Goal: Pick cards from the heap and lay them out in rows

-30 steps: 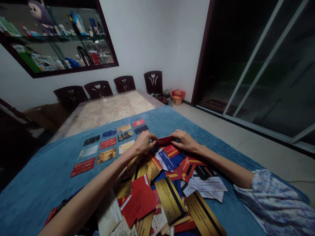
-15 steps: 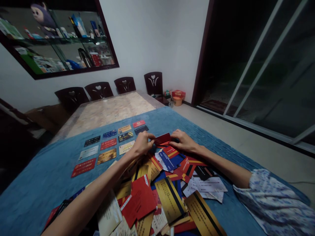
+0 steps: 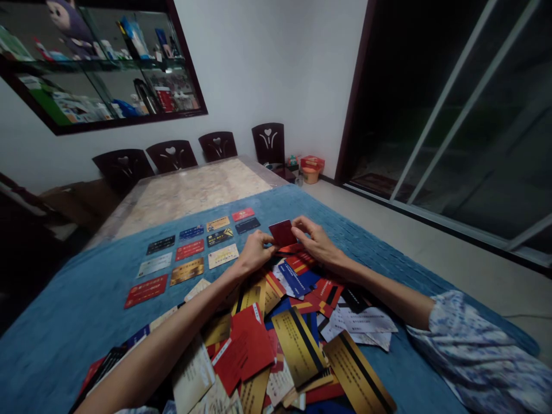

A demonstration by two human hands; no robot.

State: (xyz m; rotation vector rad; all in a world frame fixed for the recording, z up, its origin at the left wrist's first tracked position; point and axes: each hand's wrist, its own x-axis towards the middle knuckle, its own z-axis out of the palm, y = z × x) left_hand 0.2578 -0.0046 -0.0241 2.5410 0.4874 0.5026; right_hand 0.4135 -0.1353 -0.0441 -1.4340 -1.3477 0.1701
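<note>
A dark red card (image 3: 282, 232) stands tilted up at the far end of a loose pile of cards. My right hand (image 3: 317, 240) grips its right edge between thumb and fingers. At the card's lower left corner, my left hand (image 3: 257, 250) pinches with thumb and forefinger. Beneath and in front of both hands spreads the pile, with gold cards (image 3: 297, 348), red cards (image 3: 245, 345), a blue card (image 3: 295, 279) and white cards (image 3: 360, 322) overlapping. To the left of my left hand, several cards lie apart in rows, among them a red card (image 3: 146, 290) and a gold card (image 3: 187, 271).
A blue cloth (image 3: 86, 299) covers the near part of the table; its far part has a pale patterned top (image 3: 194, 187). Dark chairs (image 3: 268, 144) stand along the far sides. An orange bucket (image 3: 310, 175) and red box sit on the floor by the wall.
The dark red card has been raised more upright. My right hand has lifted with it, while my left hand stays at its lower left. The rows of cards have not changed.
</note>
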